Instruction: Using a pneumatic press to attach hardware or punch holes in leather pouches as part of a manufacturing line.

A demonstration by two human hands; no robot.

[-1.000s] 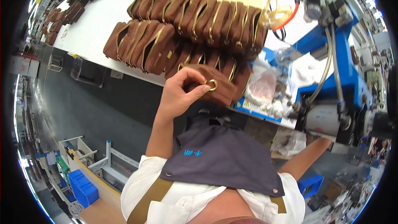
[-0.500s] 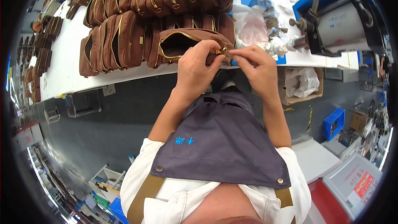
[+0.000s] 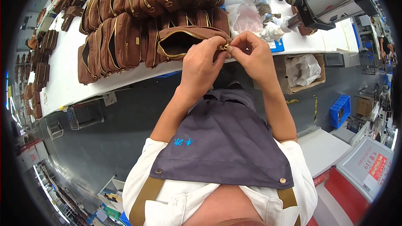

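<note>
Pouch (image 3: 184, 42), brown, unzipped, at near edge of white surface (image 3: 75, 79); my left hand (image 3: 201, 65) and right hand (image 3: 253, 56) both pinch its gold zipper pull (image 3: 226, 47)

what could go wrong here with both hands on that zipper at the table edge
The open brown fabric pouch with the gold zipper sits right at the edge of the white worktable, so a firm tug might drag it off. The left hand and right hand pinch the small gold zipper pull with fingertips only, so it may slip. The rows of upright brown pouches stand tightly behind, and a jolt could topple some.
</note>
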